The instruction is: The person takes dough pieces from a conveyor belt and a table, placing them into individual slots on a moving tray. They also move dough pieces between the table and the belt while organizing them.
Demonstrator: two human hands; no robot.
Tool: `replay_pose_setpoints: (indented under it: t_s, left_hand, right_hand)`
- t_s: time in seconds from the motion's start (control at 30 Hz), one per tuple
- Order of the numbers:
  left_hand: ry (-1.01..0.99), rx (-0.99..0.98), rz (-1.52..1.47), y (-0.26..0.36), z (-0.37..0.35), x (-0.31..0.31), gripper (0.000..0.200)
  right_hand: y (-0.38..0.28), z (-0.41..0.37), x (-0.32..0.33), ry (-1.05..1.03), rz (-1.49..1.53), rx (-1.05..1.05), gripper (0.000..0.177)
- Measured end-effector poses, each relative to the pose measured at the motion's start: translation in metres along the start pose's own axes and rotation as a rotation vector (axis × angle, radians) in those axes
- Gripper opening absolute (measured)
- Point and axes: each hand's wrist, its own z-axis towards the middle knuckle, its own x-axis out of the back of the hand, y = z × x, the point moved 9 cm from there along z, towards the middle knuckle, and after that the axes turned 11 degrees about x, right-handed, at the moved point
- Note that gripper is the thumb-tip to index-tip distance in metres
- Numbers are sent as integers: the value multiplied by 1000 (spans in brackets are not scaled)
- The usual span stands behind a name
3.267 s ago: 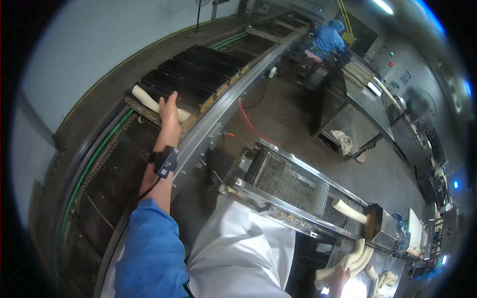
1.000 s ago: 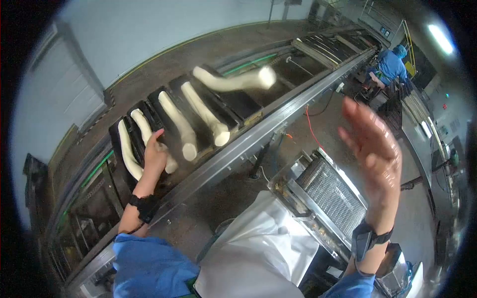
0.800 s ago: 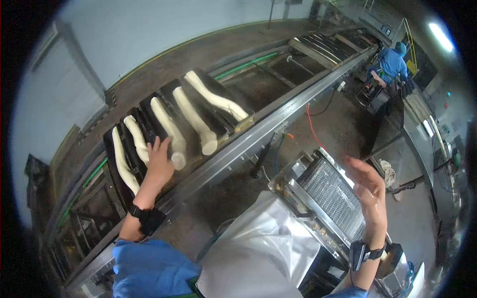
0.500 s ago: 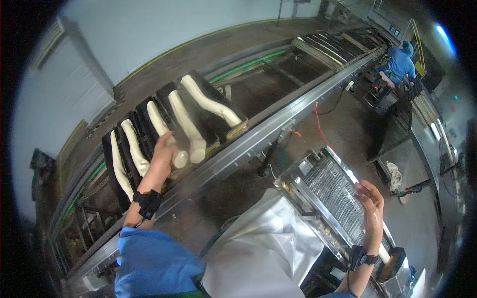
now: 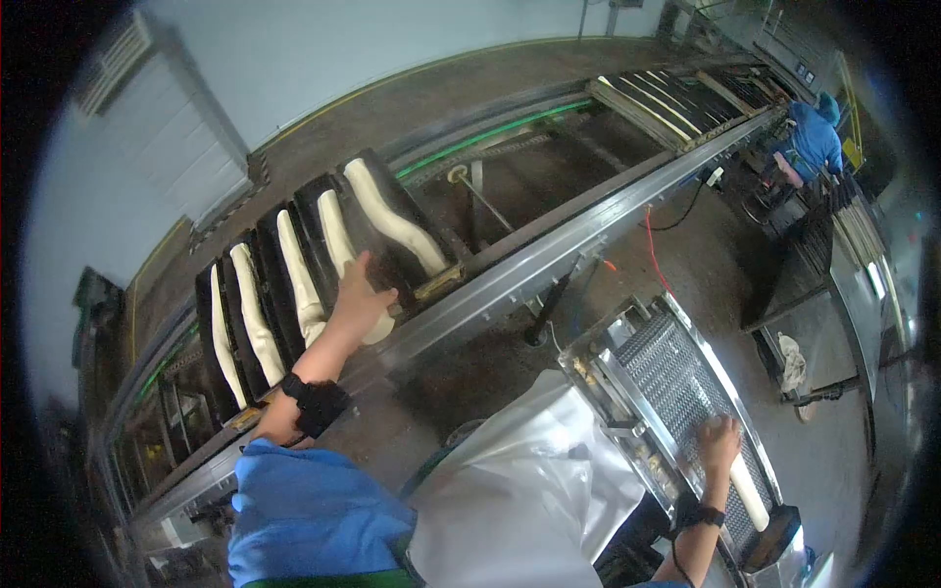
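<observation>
L hand (image 5: 361, 299) lies on the near end of a long dough roll (image 5: 333, 223) in the black trays (image 5: 428, 230). Its grip is spread, fingers flat on top, pressing not pinching, prob. to push the soft dough down into its groove. Four other rolls (image 5: 255, 314) lie beside it, each in its own groove, I think so they don't stick together. The trays sit up on a track behind a steel rail (image 5: 549, 257). R hand (image 5: 720, 441) is low down on the mesh belt (image 5: 676, 392), touching the top end of a belt dough roll (image 5: 750, 495). Its grip looks curled over it, but it's too small to tell if it pinches. The palm hides the end of the tray roll. A white apron (image 5: 529, 490) covers the floor below. A co-worker in blue (image 5: 812, 137) is far off & tiny. The edges go dark & bent.
</observation>
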Motion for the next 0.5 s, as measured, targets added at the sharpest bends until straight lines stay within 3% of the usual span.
replay_pose_setpoints:
  t_s: [0.03,0.07,0.13,0.2,0.27,0.33,0.37,0.47,0.5]
  left_hand:
    - [-41,198,-139,-15,-3,0,72]
    - [-35,205,-135,-16,-5,7,72]
    - [-127,427,-682,-39,0,21,75]
    - [-101,324,-733,-63,24,37,77]
    - [177,34,-520,-33,20,81,72]
    - [205,74,-188,-11,13,106,65]
    - [136,212,-186,-24,15,116,61]
    - [214,138,276,-68,13,156,59]
    - [255,233,340,-111,12,167,61]
  right_hand:
    - [-8,0,3,53,16,33,43]
    - [-14,0,3,48,19,40,43]
    - [-28,6,5,24,57,51,43]
    - [-39,15,5,-56,120,52,48]
    - [-52,22,10,-147,173,57,53]
    - [-67,28,15,-223,201,63,53]
    - [-69,29,14,-222,203,70,53]
    - [-78,28,10,-171,207,104,52]
    - [-88,29,18,-54,182,172,50]
